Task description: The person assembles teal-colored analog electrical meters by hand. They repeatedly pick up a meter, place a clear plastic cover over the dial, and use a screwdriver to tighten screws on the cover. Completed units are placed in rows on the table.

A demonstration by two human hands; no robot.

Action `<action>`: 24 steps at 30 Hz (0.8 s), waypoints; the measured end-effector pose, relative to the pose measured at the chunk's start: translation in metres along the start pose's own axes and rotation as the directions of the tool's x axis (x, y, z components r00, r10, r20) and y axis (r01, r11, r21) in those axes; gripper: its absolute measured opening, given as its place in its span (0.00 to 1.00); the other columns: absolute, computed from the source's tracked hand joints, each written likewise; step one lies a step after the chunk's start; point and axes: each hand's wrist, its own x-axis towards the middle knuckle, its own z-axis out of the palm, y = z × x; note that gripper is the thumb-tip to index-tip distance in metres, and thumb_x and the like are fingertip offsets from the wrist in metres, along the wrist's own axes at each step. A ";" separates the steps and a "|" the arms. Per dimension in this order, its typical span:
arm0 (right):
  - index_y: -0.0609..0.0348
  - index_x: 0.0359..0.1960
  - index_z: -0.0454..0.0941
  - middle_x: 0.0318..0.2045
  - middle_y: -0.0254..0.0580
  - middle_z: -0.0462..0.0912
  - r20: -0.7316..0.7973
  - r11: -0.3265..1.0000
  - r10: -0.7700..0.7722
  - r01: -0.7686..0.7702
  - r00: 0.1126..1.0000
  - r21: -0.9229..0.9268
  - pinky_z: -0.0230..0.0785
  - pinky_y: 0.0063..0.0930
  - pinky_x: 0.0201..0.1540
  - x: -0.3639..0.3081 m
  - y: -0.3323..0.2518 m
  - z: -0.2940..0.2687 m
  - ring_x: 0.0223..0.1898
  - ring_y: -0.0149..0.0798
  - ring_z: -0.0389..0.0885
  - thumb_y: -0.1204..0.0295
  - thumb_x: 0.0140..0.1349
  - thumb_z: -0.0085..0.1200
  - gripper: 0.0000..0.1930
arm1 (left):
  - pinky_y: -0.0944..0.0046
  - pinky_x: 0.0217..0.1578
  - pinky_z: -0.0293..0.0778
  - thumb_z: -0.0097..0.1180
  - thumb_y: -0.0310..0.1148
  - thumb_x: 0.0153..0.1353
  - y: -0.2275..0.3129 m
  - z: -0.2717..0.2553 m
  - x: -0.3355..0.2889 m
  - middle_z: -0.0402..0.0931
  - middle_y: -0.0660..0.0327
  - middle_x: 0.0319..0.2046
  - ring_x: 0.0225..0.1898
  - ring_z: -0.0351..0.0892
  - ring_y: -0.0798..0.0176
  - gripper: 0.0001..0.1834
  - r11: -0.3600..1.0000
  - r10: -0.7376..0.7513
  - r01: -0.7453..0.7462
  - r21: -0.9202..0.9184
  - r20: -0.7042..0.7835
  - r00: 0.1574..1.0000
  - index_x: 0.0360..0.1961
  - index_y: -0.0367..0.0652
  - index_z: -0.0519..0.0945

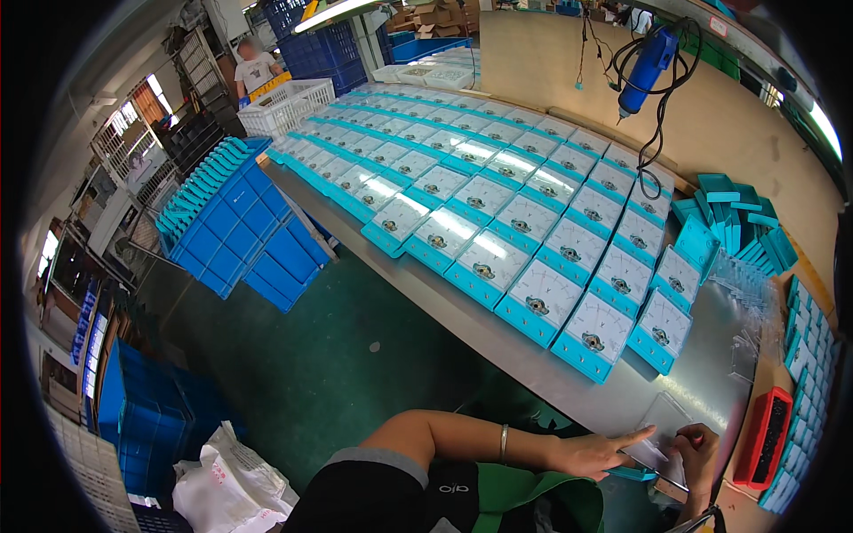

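My left hand [588, 455] reaches in from the lower edge, its index finger stretched out to the right. Its other fingers, partly hidden, are at the edge of a teal panel meter [633, 473]. Close by on the right, my right hand [699, 455] is closed, thumb and fingertips pinched together; what is between them is too small to make out. Just beyond the fingers a clear plastic cover [665, 412] lies on the metal tabletop. Rows of teal panel meters [535, 302] with white dial faces cover the table ahead, their mechanisms exposed.
A blue electric screwdriver [649, 71] hangs on a cord at the upper right. Teal cases [733, 213] and clear covers [742, 280] are piled at right, near a red bin [762, 437]. Blue crates [233, 226] stand left. A person [256, 69] is in the background.
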 end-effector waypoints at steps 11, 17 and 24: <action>0.70 0.28 0.76 0.19 0.40 0.79 -0.007 1.000 0.018 -0.018 1.000 -0.008 0.67 0.17 0.23 0.001 0.000 0.001 0.19 0.29 0.79 0.82 0.49 0.54 0.04 | 0.61 0.31 0.77 0.49 0.19 0.50 0.004 -0.009 -0.003 0.29 0.41 0.69 0.47 0.79 0.55 0.21 0.999 -0.017 0.019 -0.034 0.067 0.998 0.49 0.36 0.76; 0.70 0.28 0.76 0.18 0.41 0.78 -0.009 1.000 0.013 -0.013 1.000 0.010 0.67 0.17 0.22 0.002 0.001 0.000 0.19 0.30 0.79 0.82 0.49 0.54 0.04 | 0.62 0.29 0.77 0.49 0.18 0.49 0.004 -0.010 -0.001 0.30 0.41 0.69 0.49 0.78 0.55 0.19 0.996 -0.044 0.052 -0.067 0.112 0.993 0.45 0.32 0.77; 0.70 0.27 0.76 0.18 0.41 0.78 -0.001 1.000 0.001 -0.001 1.000 0.001 0.67 0.17 0.22 0.004 0.002 0.001 0.19 0.30 0.79 0.83 0.49 0.54 0.04 | 0.62 0.29 0.77 0.50 0.18 0.48 -0.002 -0.004 -0.004 0.29 0.41 0.69 0.51 0.77 0.54 0.16 0.998 0.058 -0.058 0.006 -0.011 0.998 0.41 0.30 0.77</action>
